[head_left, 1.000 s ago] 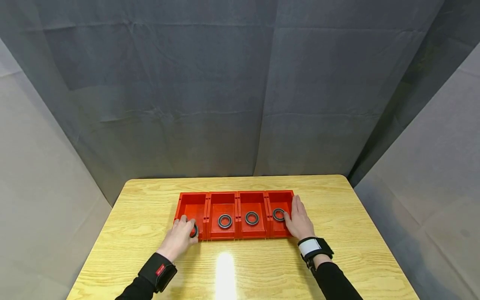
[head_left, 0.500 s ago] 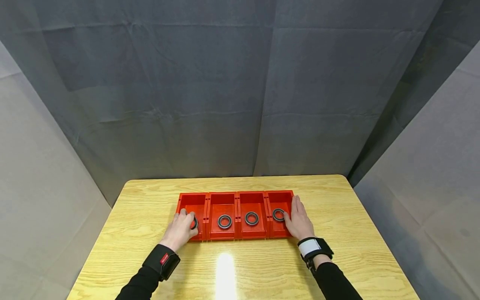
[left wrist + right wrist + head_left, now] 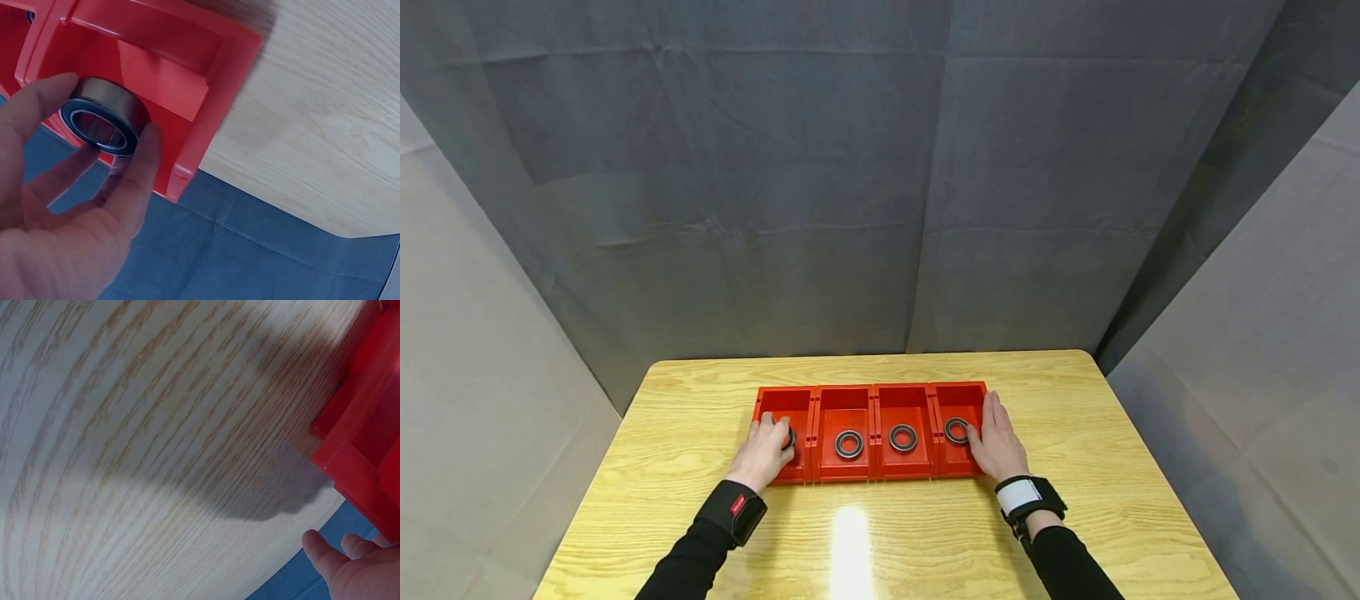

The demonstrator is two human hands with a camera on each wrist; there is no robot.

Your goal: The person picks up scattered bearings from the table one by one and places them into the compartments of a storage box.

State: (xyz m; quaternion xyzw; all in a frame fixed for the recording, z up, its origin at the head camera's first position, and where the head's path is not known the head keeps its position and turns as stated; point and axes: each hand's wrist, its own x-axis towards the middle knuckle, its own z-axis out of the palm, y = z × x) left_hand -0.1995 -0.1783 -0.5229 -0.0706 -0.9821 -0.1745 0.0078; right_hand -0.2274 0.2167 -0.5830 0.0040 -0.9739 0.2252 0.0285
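Note:
In the head view, a row of red plastic bins (image 3: 845, 398) stands on the table. My left hand (image 3: 760, 454) reaches into the leftmost one. Its thumb and fingers pinch a ball bearing (image 3: 122, 103), a dark-faced ring with a metallic outer side, held tilted in the left wrist view. Fingers partly cover that bearing in the head view. My right hand (image 3: 1000, 446) lies along the right side of the rightmost bin, fingers straight, thumb at the rim. Close to that thumb is another bearing (image 3: 948, 431). The two middle bins hold one bearing (image 3: 838, 444) and one bearing (image 3: 892, 437), both lying flat.
The light wooden table (image 3: 925, 533) extends in front of the bins and to both sides. A grey cloth (image 3: 790, 250) hangs behind its far edge. Pale panels stand at the left (image 3: 482, 358) and right (image 3: 1262, 375).
My left hand has moved away from me, deeper over the leftmost bin, carrying the pinched bearing with it. My right hand stays in place at the right side.

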